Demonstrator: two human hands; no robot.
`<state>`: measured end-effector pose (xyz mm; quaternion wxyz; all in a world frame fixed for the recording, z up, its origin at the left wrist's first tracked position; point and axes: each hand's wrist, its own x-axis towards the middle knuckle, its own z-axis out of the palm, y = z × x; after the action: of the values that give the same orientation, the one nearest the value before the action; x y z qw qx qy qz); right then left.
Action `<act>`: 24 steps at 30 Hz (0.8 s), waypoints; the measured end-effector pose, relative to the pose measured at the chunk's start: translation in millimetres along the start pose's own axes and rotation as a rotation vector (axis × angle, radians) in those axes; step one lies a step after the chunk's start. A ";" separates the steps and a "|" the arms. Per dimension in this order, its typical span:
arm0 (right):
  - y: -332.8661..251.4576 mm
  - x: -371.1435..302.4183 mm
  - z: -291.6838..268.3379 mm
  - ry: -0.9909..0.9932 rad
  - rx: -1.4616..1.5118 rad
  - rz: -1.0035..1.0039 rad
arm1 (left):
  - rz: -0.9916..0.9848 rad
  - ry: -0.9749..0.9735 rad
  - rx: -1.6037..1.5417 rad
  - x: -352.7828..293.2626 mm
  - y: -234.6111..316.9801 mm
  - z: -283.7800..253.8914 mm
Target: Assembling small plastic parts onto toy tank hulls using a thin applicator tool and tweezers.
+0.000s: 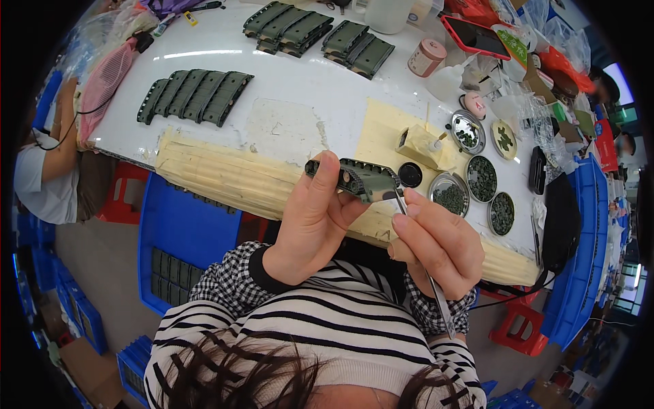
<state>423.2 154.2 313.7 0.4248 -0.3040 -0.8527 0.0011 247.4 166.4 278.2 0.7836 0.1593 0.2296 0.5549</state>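
My left hand (306,228) is closed around a small dark green camouflage model part (376,183), apparently a tracked vehicle hull with wheels along its side. It is raised in front of me by the table's near edge. In my right hand (441,242) is a pair of metal tweezers (440,304), gripped between thumb and fingers. Their tip meets the right end of the model part; whether a tiny piece sits in the tip is too small to tell. Round dishes of small green pieces (482,178) stand beyond my right hand, near a black round lid (410,174).
Rows of similar green parts (197,95) lie at the far left, with more stacks (289,28) at the back. A yellow block with a small bottle (424,146) stands at mid-right. A red-edged phone (475,37) lies behind. Below left is a blue crate (160,235); another person (48,170) sits left.
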 end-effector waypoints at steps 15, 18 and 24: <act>-1.3 -7.0 5.6 0.120 0.226 0.108 | -0.136 -0.032 -0.216 10.9 -8.1 -14.2; -5.3 -5.1 1.8 0.087 0.187 0.113 | -0.118 -0.067 -0.223 12.3 -11.6 -21.6; -4.6 -1.2 -0.7 0.057 0.172 0.064 | -0.087 -0.131 -0.215 14.3 -14.2 -28.9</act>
<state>421.9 149.6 314.4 0.4732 -0.2934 -0.8268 0.0795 247.2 175.0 244.0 0.8327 0.1002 0.1241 0.5302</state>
